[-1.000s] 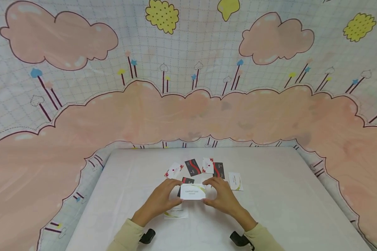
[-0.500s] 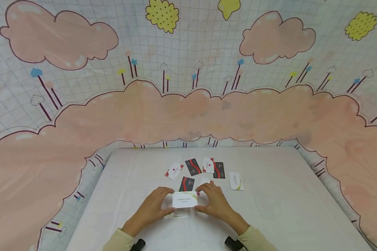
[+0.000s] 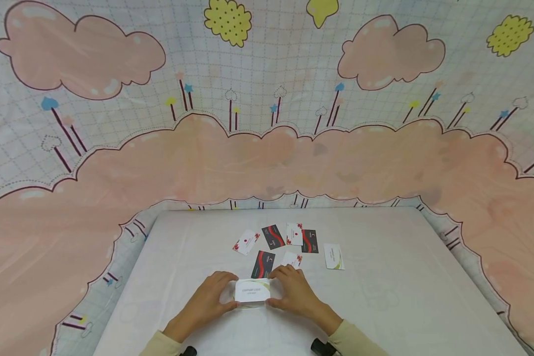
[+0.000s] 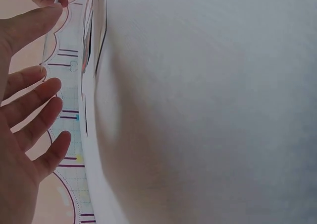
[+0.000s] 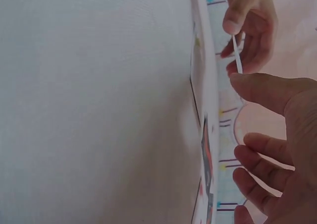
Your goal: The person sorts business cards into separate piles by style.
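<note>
A white business card [image 3: 252, 290] with a green-yellow swoosh is held between both hands just above the near middle of the worktop [image 3: 382, 296], its printed face turned up toward the head camera. The left hand [image 3: 206, 302] pinches the card's left edge between thumb and forefinger; the right hand [image 3: 295, 295] pinches its right edge the same way. In the right wrist view the card shows edge-on as a thin white sliver [image 5: 237, 60], with the other fingers [image 5: 262, 157] spread loosely and holding nothing; in the left wrist view those of the left hand [image 4: 34, 107] are likewise relaxed and apart. Directly under the held card a second white card [image 3: 250, 305] lies flat on the worktop, only its near edge showing. Just beyond the held card lie a black card with a red wave [image 3: 263, 264] and a white card with red flowers [image 3: 291, 259]. Farther beyond it sits a loose row: a flowered white card [image 3: 245, 242], a black card [image 3: 273, 236], another flowered card [image 3: 294, 234] and a black card [image 3: 310, 241]. Beyond it to the right, a white swoosh card [image 3: 333, 256] lies apart. A cartoon cloud-print cloth [image 3: 267, 148] rises behind the worktop. Assessment: the grip is light and on the edges only, so uneven pressure could bow or flick the card loose; lowering it askew could leave it misaligned on the card beneath, and a trailing finger could nudge the two nearest cards.
</note>
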The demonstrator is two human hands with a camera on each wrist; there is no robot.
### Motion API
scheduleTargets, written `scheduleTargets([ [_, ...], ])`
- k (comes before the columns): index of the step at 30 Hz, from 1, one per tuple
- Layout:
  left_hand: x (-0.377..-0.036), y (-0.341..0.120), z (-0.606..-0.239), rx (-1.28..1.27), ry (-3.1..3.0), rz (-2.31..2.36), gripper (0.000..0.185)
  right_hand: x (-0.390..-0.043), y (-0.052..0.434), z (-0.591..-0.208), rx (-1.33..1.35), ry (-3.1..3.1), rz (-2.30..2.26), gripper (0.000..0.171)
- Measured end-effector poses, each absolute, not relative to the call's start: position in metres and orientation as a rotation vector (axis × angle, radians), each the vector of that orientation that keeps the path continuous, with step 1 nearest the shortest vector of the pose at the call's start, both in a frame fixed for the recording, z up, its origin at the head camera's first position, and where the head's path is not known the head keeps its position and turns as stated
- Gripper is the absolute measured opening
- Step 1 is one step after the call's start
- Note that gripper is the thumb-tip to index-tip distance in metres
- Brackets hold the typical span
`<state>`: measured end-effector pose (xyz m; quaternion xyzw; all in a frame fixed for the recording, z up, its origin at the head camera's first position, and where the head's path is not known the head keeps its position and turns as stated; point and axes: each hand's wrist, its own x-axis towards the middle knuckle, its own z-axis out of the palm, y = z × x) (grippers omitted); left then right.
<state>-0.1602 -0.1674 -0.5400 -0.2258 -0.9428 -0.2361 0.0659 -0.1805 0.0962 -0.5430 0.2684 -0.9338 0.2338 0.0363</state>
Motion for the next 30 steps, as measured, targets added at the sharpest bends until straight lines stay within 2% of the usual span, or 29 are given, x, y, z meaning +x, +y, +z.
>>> scheduleTargets([
  [30, -0.155, -0.172, -0.55, -0.616, -3.022, -0.636, 0.054, -0.177, 0.079, -0.551, 0.794, -3.07, 0.582, 0.054],
])
